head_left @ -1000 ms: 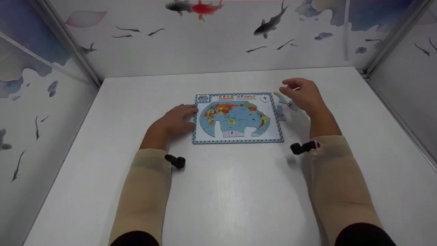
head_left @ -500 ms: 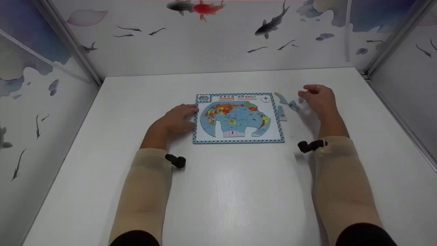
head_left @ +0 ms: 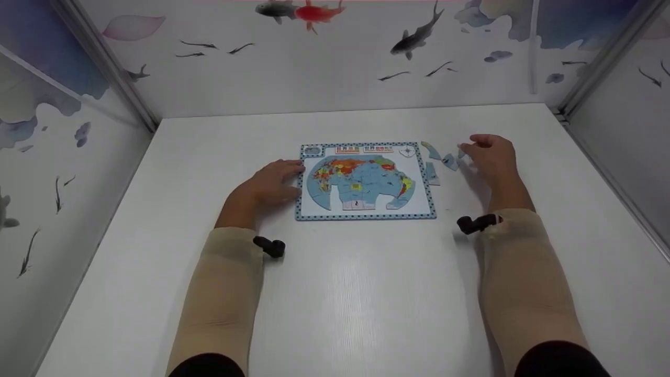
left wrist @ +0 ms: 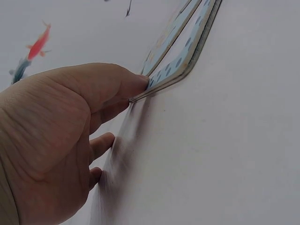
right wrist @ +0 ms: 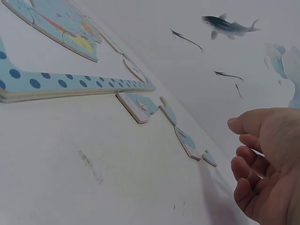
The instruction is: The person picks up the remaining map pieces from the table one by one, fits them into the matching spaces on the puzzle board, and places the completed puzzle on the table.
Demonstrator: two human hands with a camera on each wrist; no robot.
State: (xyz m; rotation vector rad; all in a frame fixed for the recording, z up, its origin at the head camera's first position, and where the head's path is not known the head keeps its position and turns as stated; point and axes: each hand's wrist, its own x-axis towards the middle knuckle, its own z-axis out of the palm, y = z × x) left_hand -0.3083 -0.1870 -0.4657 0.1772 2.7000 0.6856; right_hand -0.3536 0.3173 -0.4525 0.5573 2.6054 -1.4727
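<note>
A world-map jigsaw board (head_left: 366, 213) with a blue dotted border lies flat on the table, its oval map partly filled and white gaps at the lower edge. My left hand (head_left: 272, 183) rests at its left edge; in the left wrist view the thumb (left wrist: 136, 83) touches the board's rim. To the right of the board, my right hand (head_left: 492, 157) hovers with loosely curled fingers and holds nothing. Close by its fingertips lies a small blue puzzle piece (right wrist: 209, 158). Other loose puzzle pieces (right wrist: 186, 140) lie between it and the board.
The white table (head_left: 345, 293) meets a back wall (head_left: 324, 78) printed with fish. Side panels stand left and right. Black wrist cameras (head_left: 269, 247) project from both sleeves.
My right hand has moved right, away from the board, and a small puzzle piece now shows by its fingertips. The left hand and the board have stayed put.
</note>
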